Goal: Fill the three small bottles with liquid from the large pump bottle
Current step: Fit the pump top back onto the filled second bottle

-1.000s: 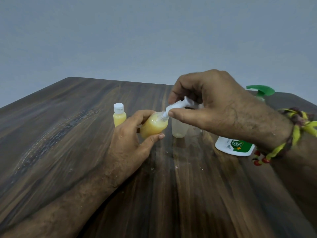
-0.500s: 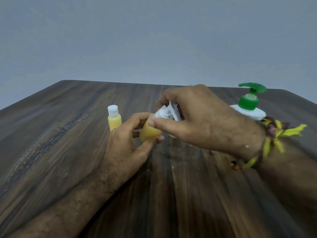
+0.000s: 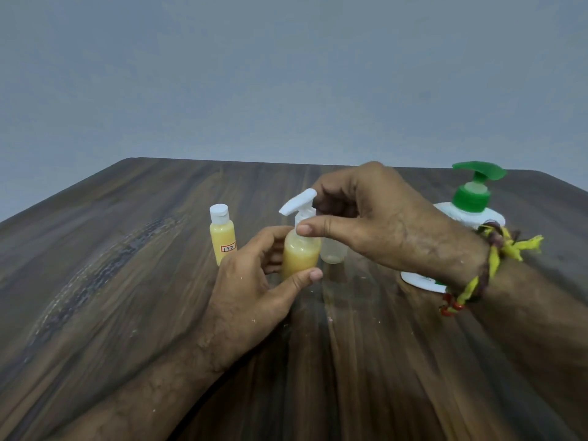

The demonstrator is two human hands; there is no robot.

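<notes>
On the wooden table (image 3: 127,313), the capped small bottle (image 3: 222,235) stands farthest left. Right of it, the left hand (image 3: 254,291) holds a small pump-top bottle (image 3: 300,249), with the right hand (image 3: 375,224) at its top. Just behind and right stands an open small bottle (image 3: 332,251). The large pump bottle (image 3: 467,208) stands far right, behind the right wrist.

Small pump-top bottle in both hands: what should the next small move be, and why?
Probably finish seating the white pump top and set this bottle down. The small pump-top bottle in the left hand already looks full of yellow liquid, the right hand pinches its collar, and the clear bottle behind looks nearly empty.
</notes>
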